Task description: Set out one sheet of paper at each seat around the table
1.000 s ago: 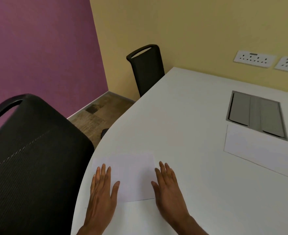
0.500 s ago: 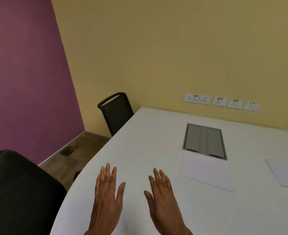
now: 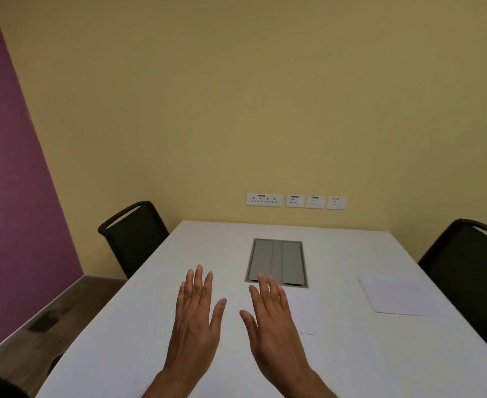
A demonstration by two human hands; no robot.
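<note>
Both hands empty, fingers spread flat: left hand [image 3: 196, 317], right hand [image 3: 273, 317], above the counter [image 3: 139, 334]. One sheet [image 3: 397, 297] lies far right by the right chair [image 3: 466, 268]; another sheet [image 3: 305, 314] just beyond the right hand. Left chair [image 3: 133, 237]: no sheet visible, likely still due

— Where is the desk [image 3: 156, 326] open?
— From nine to eleven o'clock, bare up to the far chair [image 3: 134, 237].
— And obstacles?
— Flat only: a hatch [image 3: 276, 261] at twelve, one sheet [image 3: 304, 311] at one o'clock, another sheet [image 3: 394, 295] at two beside the right chair [image 3: 466, 268].
</note>
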